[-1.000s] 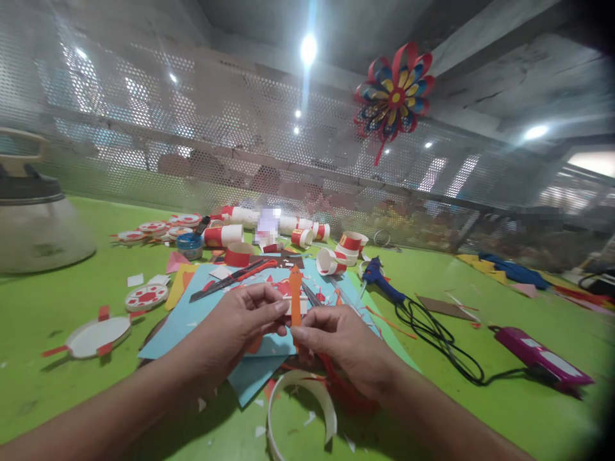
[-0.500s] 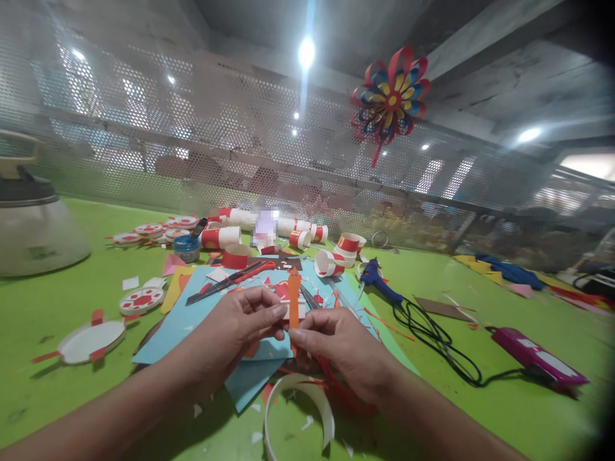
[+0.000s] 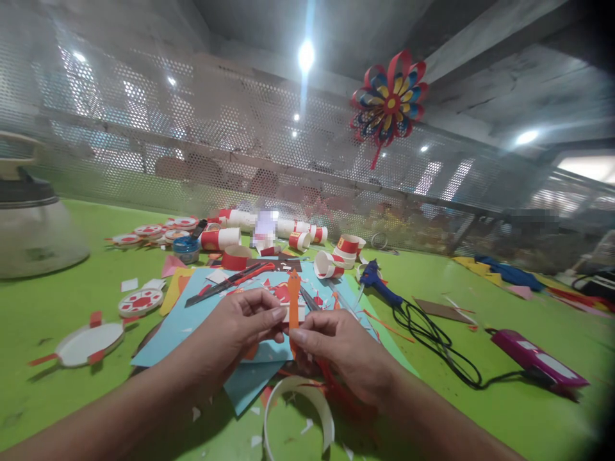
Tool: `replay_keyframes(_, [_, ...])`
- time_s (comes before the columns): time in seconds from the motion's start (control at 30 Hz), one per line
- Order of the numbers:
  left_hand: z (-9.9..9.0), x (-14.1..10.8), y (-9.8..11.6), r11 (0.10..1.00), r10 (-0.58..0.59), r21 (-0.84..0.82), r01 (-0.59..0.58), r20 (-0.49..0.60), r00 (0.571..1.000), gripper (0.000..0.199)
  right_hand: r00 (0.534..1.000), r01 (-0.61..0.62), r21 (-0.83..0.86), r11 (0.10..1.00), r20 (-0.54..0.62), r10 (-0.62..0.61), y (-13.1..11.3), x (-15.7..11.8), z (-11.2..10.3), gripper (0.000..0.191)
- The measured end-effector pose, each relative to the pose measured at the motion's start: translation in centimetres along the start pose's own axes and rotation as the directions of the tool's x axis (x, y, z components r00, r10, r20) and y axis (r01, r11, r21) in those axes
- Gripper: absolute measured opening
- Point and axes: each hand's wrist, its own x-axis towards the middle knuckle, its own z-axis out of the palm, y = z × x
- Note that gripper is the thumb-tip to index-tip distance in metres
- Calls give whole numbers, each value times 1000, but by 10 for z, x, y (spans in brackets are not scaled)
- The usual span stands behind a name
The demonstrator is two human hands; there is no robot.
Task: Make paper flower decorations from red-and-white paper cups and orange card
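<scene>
Between my hands an orange paper strip stands upright, its top end shaped like a small head. A small white piece lies across behind it. My left hand pinches the white piece at its left end. My right hand grips the lower part of the orange strip between thumb and fingers. Light blue paper sheets with red and white scraps lie under and beyond my hands. Below them, a white curved paper band rests near the front edge of the view.
A blue glue gun and its black cable lie to the right, by a magenta power strip. Scissors, cut cups, a blue jar and a white disc surround the sheets. A lidded vessel stands far left.
Both hands keep almost the same pose and hold. The view has shifted very slightly; nothing was picked up or let go.
</scene>
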Motion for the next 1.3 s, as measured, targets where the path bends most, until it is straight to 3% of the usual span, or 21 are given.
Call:
replay_keyframes(0.17, [0, 0, 1, 999, 7, -31, -7, 7, 1000, 17, 999, 33, -76, 997, 8, -32, -2, 0, -1, 29])
replay_keyframes(0.33, [4, -2, 6, 999, -1, -54, 1, 0, 1000, 18, 993, 73, -200, 977, -75, -90, -3, 2, 0, 34])
replay_keyframes(0.6, [4, -3, 4, 999, 6, 36, -6, 0, 1000, 13, 978, 127, -342, 931, -115, -176, -4, 2, 2, 37])
replay_keyframes(1.03, [5, -5, 4, 1000, 9, 21, -10, 33, 999, 15, 992, 43, -189, 981, -108, -64, -4, 0, 4, 36])
replay_keyframes(1.3, [7, -4, 7, 998, -3, 57, 3, -1, 1000, 18, 990, 65, -202, 977, -109, -89, -3, 1, 5, 39])
